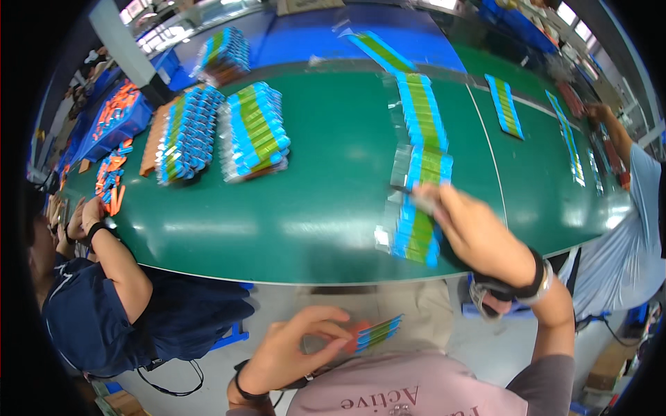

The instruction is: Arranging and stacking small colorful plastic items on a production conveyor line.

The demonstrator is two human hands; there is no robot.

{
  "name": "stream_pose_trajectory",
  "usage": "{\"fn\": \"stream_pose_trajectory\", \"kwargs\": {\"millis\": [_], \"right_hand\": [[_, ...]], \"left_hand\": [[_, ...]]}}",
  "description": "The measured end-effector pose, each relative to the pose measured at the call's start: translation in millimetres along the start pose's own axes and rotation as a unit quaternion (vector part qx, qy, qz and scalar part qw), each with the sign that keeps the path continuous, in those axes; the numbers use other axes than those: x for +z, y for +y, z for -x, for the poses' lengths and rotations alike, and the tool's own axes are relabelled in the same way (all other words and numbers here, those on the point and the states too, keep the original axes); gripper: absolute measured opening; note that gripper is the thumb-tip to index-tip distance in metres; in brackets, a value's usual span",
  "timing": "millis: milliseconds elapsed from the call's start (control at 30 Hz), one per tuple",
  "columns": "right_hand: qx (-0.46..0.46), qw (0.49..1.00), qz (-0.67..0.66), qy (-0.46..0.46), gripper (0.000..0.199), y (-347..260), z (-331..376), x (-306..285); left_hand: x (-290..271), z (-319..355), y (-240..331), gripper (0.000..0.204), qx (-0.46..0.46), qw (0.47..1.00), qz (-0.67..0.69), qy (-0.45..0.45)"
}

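Observation:
Near my body, my left hand [305, 343] pinches a small fan of blue-and-green packets [378, 335] by an orange-red end. My right hand [479, 229] is over a long overlapping row of flat blue-and-green packets in clear wrappers [421, 166], which runs away from me across the table. Its thumb and fingers are closed around something dark and thin, smeared by motion, and I cannot make out what it is. The right fingertips lie over the nearer part of the row; whether they press on a packet is hidden.
Stacks of similar packets [257, 128] stand on the green table [326, 173] to the left, beside a blue bin [121, 125] of orange pieces. Single packets [504, 107] lie at the right. Co-workers sit at left [90, 305] and right [617, 229].

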State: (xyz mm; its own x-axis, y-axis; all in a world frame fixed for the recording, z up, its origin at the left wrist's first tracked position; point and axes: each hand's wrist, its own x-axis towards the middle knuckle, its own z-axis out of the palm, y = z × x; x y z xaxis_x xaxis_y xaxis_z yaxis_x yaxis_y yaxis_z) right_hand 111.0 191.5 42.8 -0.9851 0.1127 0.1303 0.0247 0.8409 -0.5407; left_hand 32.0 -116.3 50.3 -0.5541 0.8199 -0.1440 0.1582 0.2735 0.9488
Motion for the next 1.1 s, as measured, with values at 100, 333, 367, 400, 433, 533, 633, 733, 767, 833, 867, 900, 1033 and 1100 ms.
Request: {"fn": "stream_pose_trajectory", "kwargs": {"millis": [100,333,367,400,433,533,633,733,767,833,867,900,1033,1100], "right_hand": [[-0.006,0.992,-0.114,-0.059,0.022,-5,14,0],[0.104,0.959,-0.234,-0.119,0.018,-3,22,-9],[0.087,0.96,-0.242,-0.11,0.018,-1,21,-5],[0.086,0.961,-0.239,-0.106,0.018,1,22,-2],[0.077,0.964,-0.236,-0.093,0.018,4,23,0],[0.017,0.974,-0.214,-0.076,0.018,10,17,2],[-0.016,0.978,-0.198,-0.063,0.02,10,15,2],[-0.024,0.983,-0.173,-0.064,0.02,13,15,1],[-0.019,0.984,-0.162,-0.073,0.019,13,16,0],[-0.013,0.985,-0.153,-0.081,0.018,13,17,-1],[-0.014,0.984,-0.153,-0.085,0.017,13,17,-1],[-0.015,0.984,-0.154,-0.089,0.016,13,17,-1],[-0.018,0.984,-0.153,-0.089,0.015,14,17,1],[-0.021,0.984,-0.152,-0.085,0.015,15,18,2]], "left_hand": [[-42,-28,2,0.02,0.134,0.989,-0.033,-0.055],[-168,-112,51,0.017,0.294,0.934,-0.164,0.12],[-185,-125,50,0.016,0.277,0.938,-0.146,0.148],[-199,-144,45,0.016,0.273,0.941,-0.112,0.163],[-214,-166,34,0.017,0.268,0.941,-0.113,0.173],[-244,-202,2,0.018,0.263,0.933,-0.165,0.18],[-249,-216,-5,0.017,0.226,0.906,-0.297,0.198],[-234,-224,3,0.019,0.146,0.908,-0.352,0.173],[-231,-225,3,0.019,0.145,0.909,-0.352,0.172],[-227,-227,3,0.023,0.185,0.857,-0.456,0.154],[-227,-227,1,0.025,0.17,0.852,-0.472,0.147],[-227,-228,0,0.025,0.169,0.852,-0.473,0.147],[-231,-228,-5,0.029,0.139,0.816,-0.554,0.091],[-224,-229,5,0.031,0.143,0.791,-0.591,0.07]]}}
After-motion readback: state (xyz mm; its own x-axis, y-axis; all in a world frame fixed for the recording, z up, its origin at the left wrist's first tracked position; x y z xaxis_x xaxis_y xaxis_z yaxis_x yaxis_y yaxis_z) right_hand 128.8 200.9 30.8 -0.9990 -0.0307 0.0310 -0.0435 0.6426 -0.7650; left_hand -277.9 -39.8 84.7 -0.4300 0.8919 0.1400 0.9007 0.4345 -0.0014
